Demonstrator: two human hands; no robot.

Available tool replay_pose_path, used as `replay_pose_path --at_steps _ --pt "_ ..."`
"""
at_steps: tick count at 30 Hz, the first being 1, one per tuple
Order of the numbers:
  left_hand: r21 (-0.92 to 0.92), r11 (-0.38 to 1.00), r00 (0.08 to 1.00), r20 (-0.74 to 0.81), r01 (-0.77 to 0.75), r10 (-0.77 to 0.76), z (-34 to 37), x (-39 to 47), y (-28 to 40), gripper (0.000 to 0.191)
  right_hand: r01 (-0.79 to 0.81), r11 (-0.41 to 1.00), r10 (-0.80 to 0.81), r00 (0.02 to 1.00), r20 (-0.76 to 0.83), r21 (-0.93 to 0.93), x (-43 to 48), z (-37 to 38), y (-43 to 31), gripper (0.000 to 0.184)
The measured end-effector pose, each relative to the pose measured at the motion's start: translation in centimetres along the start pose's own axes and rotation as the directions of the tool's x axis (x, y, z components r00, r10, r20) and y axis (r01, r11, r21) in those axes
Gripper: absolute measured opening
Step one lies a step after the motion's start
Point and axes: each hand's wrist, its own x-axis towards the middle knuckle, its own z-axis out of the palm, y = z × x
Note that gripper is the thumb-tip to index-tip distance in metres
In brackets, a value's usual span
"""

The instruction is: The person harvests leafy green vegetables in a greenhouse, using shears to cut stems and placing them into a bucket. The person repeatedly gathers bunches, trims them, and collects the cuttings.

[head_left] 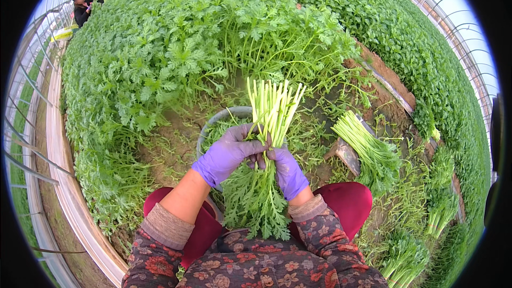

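Observation:
A bunch of leafy greens (276, 108), likely crown daisy, is held between both my hands, cut pale stems pointing away from me and leaves hanging towards my lap. My left hand (236, 150), in a soiled purple glove, grips the stems from the left. From the right, my right hand (286, 168), gloved alike, closes on the same stems, with both thumbs near each other at the middle. Under the bunch stands a round grey tub (203, 136) with loose greens in it, partly hidden by my hands and the leaves.
Standing greens (160, 44) fill the bed ahead. To the right, a cut bundle (364, 144) rests across a small support. Tied bundles (440, 216) lie farther right, others (404, 260) lower down. A plastic-covered edge (68, 168) runs along the left. Another person (82, 8) is at far left.

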Motion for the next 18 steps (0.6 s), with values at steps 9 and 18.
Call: replay_pose_path --at_steps 9,18 --pt "-0.038 0.77 0.671 -0.518 -0.637 0.53 -3.5 0.8 4.2 0.033 -0.105 0.987 0.068 0.957 -0.283 -0.119 0.1 -0.8 0.3 0.033" --pt "0.698 0.662 0.775 -0.567 0.273 0.279 -11.2 3.0 -1.9 0.058 -0.098 0.988 0.076 0.981 -0.177 -0.118 0.3 -3.0 0.1 0.044"
